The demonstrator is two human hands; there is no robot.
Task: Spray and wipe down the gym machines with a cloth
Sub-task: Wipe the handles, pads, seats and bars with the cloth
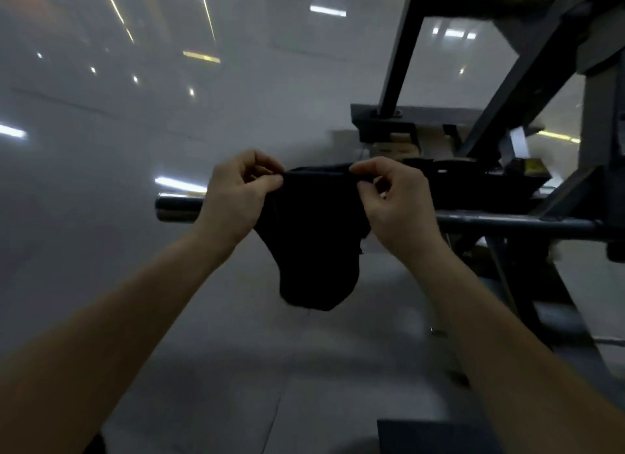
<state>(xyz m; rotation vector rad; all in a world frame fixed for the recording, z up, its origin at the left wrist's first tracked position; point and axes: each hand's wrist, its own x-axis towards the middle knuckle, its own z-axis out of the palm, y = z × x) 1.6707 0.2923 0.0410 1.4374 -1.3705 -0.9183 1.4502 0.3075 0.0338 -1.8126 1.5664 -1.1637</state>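
Centre frame | cloth (314,243) was pinched at top edge by left grip (236,196), right grip (395,199) | even fold was judged needed.

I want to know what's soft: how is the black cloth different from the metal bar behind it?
The cloth is black and hangs limp; the bar is shiny grey and straight. The cloth is pinched by the left hand and right hand; the bar sticks out level from the machine.

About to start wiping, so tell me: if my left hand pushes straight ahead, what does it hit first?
Probably the chrome bar end, which lies behind your left hand holding the cloth; depth is hard to judge.
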